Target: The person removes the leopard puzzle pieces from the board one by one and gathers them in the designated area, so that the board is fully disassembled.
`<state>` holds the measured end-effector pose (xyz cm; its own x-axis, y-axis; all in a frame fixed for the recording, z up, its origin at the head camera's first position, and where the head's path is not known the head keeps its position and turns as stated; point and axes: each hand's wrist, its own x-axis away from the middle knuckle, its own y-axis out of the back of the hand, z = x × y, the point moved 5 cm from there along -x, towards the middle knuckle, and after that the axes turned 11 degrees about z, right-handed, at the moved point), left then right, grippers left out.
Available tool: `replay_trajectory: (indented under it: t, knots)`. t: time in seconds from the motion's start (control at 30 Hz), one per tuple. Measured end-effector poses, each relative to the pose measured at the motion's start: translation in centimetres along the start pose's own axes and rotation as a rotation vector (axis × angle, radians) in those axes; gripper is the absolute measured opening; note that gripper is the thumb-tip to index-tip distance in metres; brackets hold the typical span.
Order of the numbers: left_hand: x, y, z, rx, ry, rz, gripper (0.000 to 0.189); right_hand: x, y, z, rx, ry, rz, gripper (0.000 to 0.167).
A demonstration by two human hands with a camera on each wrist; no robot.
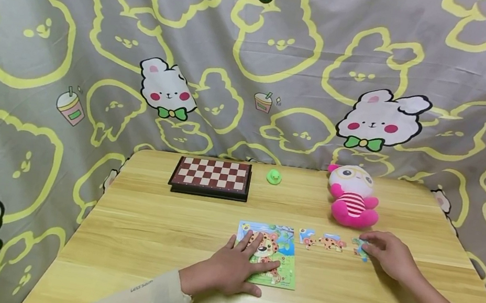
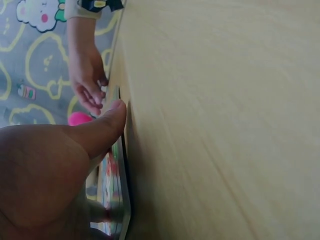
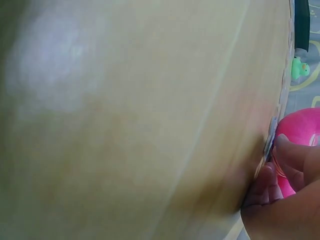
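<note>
My left hand (image 1: 231, 266) rests with spread, straight fingers on a jigsaw puzzle board (image 1: 286, 280) that pictures a spotted leopard cub on grass. In the left wrist view, the thumb (image 2: 107, 125) lies by the board's edge. To the right of the board, my right hand (image 1: 393, 256) pinches a blue-green puzzle piece (image 1: 361, 250) at the table surface, thumb and fingertips at its edges. Other loose pieces (image 1: 331, 242) lie in a row between this piece and the board. The right wrist view shows the fingers (image 3: 265, 182) low against the table, partly hiding the piece.
A pink plush toy (image 1: 354, 198) with glasses sits just behind the right hand. Toward the back lie a checkered board box (image 1: 211, 175) and a small green duck (image 1: 274, 176). The wooden table (image 1: 152, 243) meets a patterned grey curtain (image 1: 260, 43).
</note>
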<state>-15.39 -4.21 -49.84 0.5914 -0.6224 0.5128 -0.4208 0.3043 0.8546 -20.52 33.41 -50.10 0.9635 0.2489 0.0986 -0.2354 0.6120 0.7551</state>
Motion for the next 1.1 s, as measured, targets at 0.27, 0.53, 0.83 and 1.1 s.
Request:
replay_trajectory:
  t: [0.27,0.53,0.83,1.1]
  knots:
    - [-0.1,0.2,0.1,0.041,0.002,-0.001,0.069,0.5,-0.2,0.4,-0.028,-0.008,0.021,0.025]
    - [-0.1,0.6,0.3,0.071,-0.013,-0.038,0.069,1.0,-0.3,1.7,-0.107,-0.01,0.028,0.027]
    - [-0.3,1.2,0.9,0.091,-0.015,-0.135,0.077,0.7,-1.0,4.0,-0.108,0.032,0.021,0.028]
    - [0.0,1.5,1.8,0.134,-0.008,-0.178,0.078,-0.1,-2.5,6.2,-0.09,0.061,0.027,0.026]
